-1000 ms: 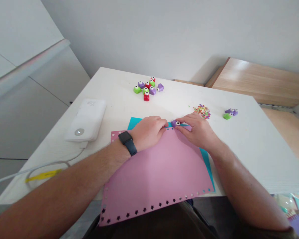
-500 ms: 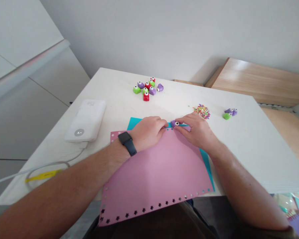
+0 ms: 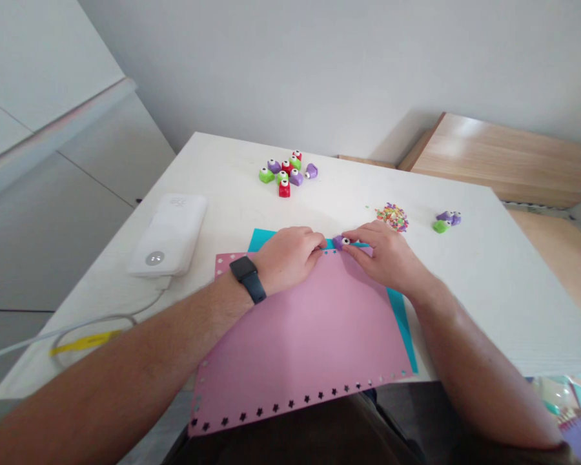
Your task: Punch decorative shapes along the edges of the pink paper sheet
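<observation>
A pink sheet of paper (image 3: 300, 329) with star-shaped holes along its edges lies over a turquoise sheet (image 3: 403, 323) and overhangs the table's front edge. My left hand (image 3: 293, 258), with a dark watch on its wrist, pinches the pink sheet's far edge. In my right hand (image 3: 382, 252) is a purple craft punch (image 3: 339, 242) with a white star-marked button, gripped between thumb and fingers at that same far edge. A few star holes show just below the punch. How far the paper sits inside the punch is hidden.
Several red, green and purple punches (image 3: 284, 174) stand at the back. Colourful paper bits (image 3: 393, 217) lie in a heap beyond my right hand, with more punches (image 3: 447, 221) farther right. A white power bank (image 3: 169, 236) with a cable (image 3: 101, 318) sits at left.
The punch and my right hand have shifted very slightly to the right along the paper's edge. The near edge of the pink sheet has lifted a little; my left hand stays put.
</observation>
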`<state>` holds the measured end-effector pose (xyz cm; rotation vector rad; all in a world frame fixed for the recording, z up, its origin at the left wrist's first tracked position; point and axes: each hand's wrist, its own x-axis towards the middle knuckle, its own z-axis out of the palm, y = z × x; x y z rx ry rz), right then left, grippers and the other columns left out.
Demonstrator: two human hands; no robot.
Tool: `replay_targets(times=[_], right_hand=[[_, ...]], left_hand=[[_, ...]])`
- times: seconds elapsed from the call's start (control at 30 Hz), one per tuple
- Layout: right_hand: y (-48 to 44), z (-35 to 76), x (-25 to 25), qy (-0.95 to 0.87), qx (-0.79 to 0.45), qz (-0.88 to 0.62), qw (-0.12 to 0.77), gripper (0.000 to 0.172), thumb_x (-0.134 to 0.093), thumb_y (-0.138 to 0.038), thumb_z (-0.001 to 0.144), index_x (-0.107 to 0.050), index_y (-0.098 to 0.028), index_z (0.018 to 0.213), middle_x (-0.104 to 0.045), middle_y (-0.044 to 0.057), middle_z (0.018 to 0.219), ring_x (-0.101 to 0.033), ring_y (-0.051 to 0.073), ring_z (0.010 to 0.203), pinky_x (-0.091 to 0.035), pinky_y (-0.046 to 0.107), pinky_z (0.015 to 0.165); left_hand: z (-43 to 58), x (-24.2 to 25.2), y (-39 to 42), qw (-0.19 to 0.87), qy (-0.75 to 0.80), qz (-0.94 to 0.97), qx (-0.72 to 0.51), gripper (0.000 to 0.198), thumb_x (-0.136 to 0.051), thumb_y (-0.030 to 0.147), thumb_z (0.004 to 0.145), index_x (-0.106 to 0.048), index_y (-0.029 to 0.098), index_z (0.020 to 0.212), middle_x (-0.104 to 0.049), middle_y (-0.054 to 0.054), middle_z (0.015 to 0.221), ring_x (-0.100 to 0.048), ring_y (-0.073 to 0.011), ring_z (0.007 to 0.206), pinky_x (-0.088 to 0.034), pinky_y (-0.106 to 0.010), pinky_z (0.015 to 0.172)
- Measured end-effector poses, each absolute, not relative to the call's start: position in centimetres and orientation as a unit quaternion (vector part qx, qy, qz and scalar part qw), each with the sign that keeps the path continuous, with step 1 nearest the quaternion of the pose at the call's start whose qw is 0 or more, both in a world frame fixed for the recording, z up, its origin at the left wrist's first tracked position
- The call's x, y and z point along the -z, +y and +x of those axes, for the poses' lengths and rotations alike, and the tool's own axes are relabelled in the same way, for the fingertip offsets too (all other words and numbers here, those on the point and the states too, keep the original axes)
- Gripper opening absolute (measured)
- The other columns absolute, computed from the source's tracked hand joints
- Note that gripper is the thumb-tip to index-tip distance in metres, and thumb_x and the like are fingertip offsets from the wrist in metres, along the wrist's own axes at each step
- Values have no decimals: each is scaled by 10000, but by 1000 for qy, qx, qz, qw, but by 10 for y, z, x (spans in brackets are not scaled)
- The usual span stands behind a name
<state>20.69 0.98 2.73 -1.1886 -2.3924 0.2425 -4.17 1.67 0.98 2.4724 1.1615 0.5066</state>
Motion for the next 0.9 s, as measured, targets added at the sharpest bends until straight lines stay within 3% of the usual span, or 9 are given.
replay_targets(times=[0.47,0.9], right_hand=[[9,206,-30,-863,-94,-437,234,101,-719,-267,988,-804,-219,1015,-823,65,975,-730,257,926,-531,425,900],[8,205,-32,-872,-94,-422,229,108,-720,-227,967,-797,-214,1042,-816,64,964,-720,255,913,-526,426,905]], left_hand=[[-42,-10,16,182,414,874,-178,180,-580,178,1012,-748,175,1077,-739,-72,993,-707,-250,961,-554,-402,885],[-42,-11,16,173,427,870,-176,195,-570,184,1015,-749,170,1093,-744,-85,1013,-713,-260,993,-564,-412,925]])
